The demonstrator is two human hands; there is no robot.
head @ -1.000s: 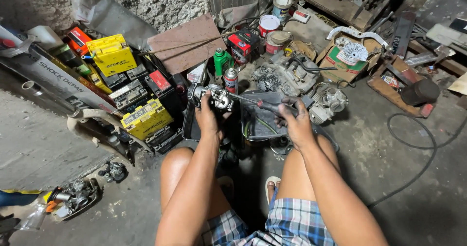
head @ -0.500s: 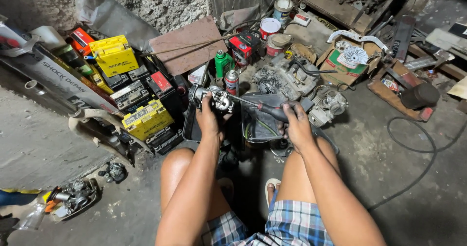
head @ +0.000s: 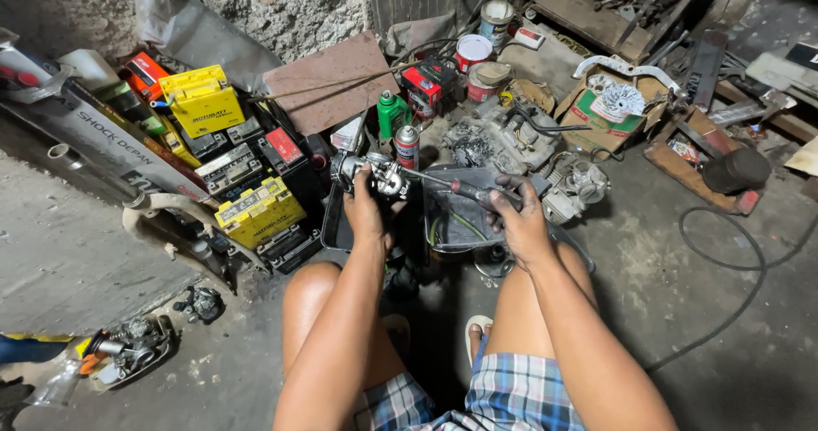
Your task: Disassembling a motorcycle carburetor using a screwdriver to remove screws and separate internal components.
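Your left hand [head: 368,205] and right hand [head: 517,218] were raised before you, fingers curled closed, forearms extended over your knees.

A bare, stained concrete floor [head: 682,329] carries everything, with a stack of yellow and black batteries [head: 247,175] lying at ten o'clock beside a flat rusty metal plate [head: 328,77] at eleven. Spray cans [head: 400,129], paint tins [head: 473,52] and a grimy engine block [head: 503,141] crowd twelve o'clock. A cardboard box [head: 609,112] sits at one o'clock, a black cable [head: 733,265] loops at three, and a small carburettor [head: 128,346] rests at eight.
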